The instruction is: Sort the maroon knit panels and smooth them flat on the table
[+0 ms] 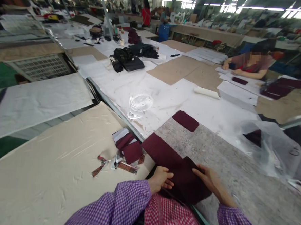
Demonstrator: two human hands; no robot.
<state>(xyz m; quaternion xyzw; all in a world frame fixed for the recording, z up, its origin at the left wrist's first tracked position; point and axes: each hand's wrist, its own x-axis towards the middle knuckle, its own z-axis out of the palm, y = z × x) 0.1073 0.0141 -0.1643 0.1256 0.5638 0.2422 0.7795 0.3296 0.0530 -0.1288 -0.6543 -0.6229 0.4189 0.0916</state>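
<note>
A dark maroon fabric piece point(189, 179) hangs over the near table edge, between my two hands. My right hand point(209, 180) pinches its upper right edge, thumb on top. Curled at its left side, my left hand point(161, 179) grips the fabric; part of its fingers is hidden. Partly beneath lies another flat maroon piece point(160, 147) on the grey mottled board point(204, 143). Farther up the board rests a small maroon piece with rounded corners point(185, 120).
To the left, folded maroon and grey pieces point(128, 145) and patterned strips point(126, 167) lie on cream cloth point(61, 154). A white fan point(141, 102) stands ahead. Plastic bags point(273, 150) lie at right. Another person point(252, 64) works across the table, near dark bundles point(128, 58).
</note>
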